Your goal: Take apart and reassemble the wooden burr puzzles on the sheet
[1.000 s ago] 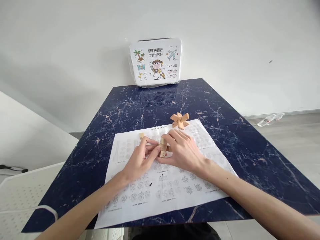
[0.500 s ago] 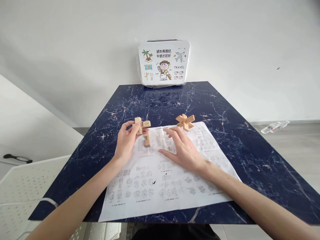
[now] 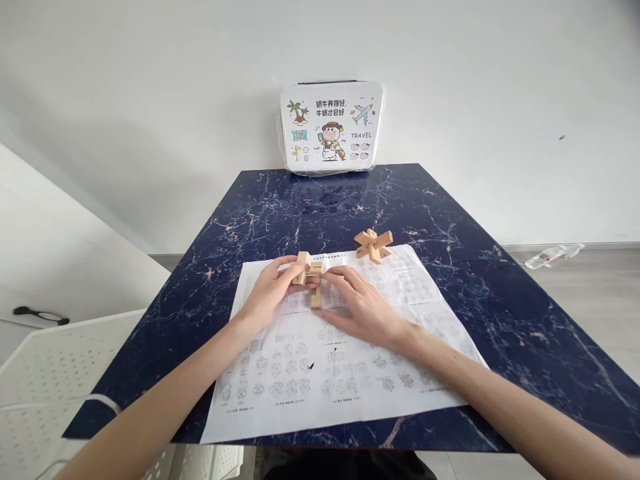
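My left hand [image 3: 274,285] is closed around a few joined wooden burr puzzle pieces [image 3: 303,268], notched light-wood bars with dark marks. One bar stands up, one points right, and a notched puzzle piece [image 3: 316,298] hangs below them. From the right, my right hand [image 3: 369,307] meets the same cluster: its fingertips are at the right-pointing bar and its thumb tip is by the foot of the lower piece. The fingers hide part of the joint. Behind the right hand, a star-shaped wooden burr puzzle [image 3: 374,247] rests at the back edge of the printed sheet [image 3: 280,420].
The sheet, covered in small puzzle diagrams, lies on a dark blue marble-patterned table [image 3: 320,213]. A white cartoon-printed case [image 3: 333,127] stands against the wall at the back. A white perforated rack [image 3: 75,360] with a cable [image 3: 100,400] is at the left.
My left hand has carried the puzzle pieces right and slightly towards me. My right hand, formerly apart with fingers spread, now touches them. The view has shifted slightly.
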Motion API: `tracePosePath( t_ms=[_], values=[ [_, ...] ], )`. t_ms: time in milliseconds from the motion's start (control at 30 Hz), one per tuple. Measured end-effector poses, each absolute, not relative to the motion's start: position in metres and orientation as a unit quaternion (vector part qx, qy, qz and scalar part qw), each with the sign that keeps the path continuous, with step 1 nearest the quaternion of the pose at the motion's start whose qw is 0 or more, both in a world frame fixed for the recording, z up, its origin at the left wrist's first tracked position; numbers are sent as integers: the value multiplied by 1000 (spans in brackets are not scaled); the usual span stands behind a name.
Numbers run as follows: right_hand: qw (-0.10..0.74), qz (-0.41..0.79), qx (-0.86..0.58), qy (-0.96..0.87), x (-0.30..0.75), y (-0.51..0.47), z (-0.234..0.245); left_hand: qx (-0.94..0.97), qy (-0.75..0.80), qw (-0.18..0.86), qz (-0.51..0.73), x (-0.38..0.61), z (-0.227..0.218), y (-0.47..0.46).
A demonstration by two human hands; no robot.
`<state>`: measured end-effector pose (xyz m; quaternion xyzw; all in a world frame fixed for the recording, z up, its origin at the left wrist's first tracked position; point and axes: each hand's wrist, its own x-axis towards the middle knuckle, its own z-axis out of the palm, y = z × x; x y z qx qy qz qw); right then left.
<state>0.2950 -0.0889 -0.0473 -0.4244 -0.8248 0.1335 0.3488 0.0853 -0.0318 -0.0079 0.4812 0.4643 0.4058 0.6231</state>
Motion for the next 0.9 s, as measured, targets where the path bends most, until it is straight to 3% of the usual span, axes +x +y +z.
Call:
tracePosePath(
  t_ms=[400, 733, 900],
  values=[
    [320, 125, -420, -840, 292, -87, -42, 515, 439, 591, 438, 82, -10, -32],
    [485, 484, -377, -624, 311, -71, -38, 553, 409, 594, 418, 76, -8, -30],
    [490, 525, -347, -604, 313, -72, -37, 594, 387, 587, 390, 79, -2, -38]
  ],
)
